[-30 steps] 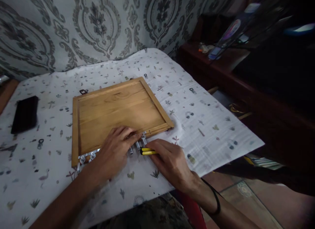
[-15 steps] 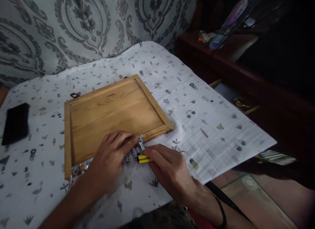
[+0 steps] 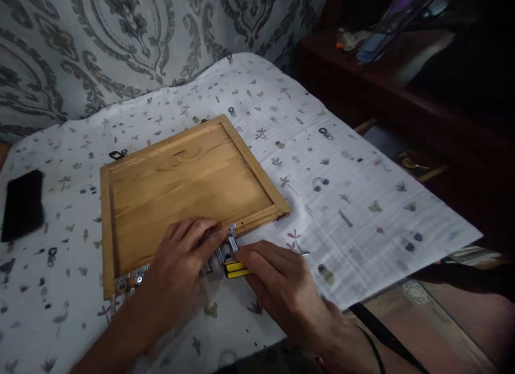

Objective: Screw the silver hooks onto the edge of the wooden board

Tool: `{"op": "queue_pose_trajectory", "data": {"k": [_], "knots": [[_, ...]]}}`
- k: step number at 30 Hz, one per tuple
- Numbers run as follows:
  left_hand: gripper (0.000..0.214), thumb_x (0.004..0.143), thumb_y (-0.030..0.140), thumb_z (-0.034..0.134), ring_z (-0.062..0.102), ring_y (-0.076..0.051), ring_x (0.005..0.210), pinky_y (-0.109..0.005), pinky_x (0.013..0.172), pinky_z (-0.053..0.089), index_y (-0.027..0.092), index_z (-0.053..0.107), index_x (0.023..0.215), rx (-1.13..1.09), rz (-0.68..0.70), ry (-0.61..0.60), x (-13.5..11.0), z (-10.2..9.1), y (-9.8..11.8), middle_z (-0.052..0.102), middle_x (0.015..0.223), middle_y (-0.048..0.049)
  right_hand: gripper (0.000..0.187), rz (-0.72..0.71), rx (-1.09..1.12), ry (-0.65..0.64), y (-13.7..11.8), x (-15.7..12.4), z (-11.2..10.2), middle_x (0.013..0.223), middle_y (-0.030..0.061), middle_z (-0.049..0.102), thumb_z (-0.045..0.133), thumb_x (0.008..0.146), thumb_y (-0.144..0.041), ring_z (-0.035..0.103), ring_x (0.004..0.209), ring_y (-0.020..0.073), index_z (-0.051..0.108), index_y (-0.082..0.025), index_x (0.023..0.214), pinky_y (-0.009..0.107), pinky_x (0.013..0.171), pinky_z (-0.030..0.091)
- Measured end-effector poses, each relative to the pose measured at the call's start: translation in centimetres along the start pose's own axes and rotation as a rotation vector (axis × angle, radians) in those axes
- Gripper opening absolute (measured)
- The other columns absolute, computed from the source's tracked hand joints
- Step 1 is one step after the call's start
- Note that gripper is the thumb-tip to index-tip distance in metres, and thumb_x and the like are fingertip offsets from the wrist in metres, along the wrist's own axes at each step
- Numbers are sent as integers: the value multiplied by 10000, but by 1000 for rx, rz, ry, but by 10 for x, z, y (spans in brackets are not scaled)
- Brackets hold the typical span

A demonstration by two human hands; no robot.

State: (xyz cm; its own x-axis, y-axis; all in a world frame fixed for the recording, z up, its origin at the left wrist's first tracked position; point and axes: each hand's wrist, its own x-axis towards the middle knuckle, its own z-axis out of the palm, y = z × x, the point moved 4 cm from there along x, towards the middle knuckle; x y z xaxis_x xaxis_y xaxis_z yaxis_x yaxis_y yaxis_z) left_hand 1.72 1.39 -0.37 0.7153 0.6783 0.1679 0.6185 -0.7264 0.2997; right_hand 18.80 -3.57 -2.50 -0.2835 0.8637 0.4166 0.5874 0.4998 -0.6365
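Observation:
A framed wooden panel point(image 3: 189, 175), like a cabinet door, lies flat on a printed cloth. Metal hinges sit along its near edge; one hinge point(image 3: 232, 235) shows between my hands and another hinge point(image 3: 123, 284) is near the left corner. My left hand point(image 3: 183, 256) lies over the near edge, fingers bent, with its thumb and fingertips at the middle hinge. My right hand point(image 3: 281, 280) is closed round a screwdriver with a yellow-and-black handle point(image 3: 236, 269). Its thin shaft pokes out on the right side of the hand, while my right fingertips touch the hinge's arm.
A black phone-like object point(image 3: 23, 205) lies at the left on the white printed cloth point(image 3: 346, 202). Patterned fabric point(image 3: 132, 36) rises behind. At the right stand dark furniture with an open drawer point(image 3: 418, 162) and a clear bottle point(image 3: 380, 41). Tiled floor point(image 3: 446, 315) shows below.
The view has shifted slightly, so the panel's far edge and the furniture sit differently in the picture. Both hands keep nearly the same place and grip at the hinge.

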Motion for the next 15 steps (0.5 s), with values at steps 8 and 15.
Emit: {"op": "queue_pose_trajectory", "data": {"k": [8, 15], "knots": [[639, 858, 0, 454, 596, -292, 1181, -489, 977, 517, 207, 575, 1450, -13, 4, -34, -3, 0, 2, 657, 1316, -123, 246, 39, 31, 151, -9, 1, -29, 1010, 73, 749, 515, 1001, -99, 731, 891, 213, 627, -237, 1170, 326, 735, 600], [564, 865, -8, 470, 594, -304, 1145, -489, 945, 522, 157, 611, 1385, 2, 22, -17, -1, 0, 2, 667, 1265, -137, 426, 255, 718, 572, -6, 46, -73, 609, -29, 256, 528, 1027, -377, 323, 507, 147, 360, -243, 659, 302, 476, 359]]}}
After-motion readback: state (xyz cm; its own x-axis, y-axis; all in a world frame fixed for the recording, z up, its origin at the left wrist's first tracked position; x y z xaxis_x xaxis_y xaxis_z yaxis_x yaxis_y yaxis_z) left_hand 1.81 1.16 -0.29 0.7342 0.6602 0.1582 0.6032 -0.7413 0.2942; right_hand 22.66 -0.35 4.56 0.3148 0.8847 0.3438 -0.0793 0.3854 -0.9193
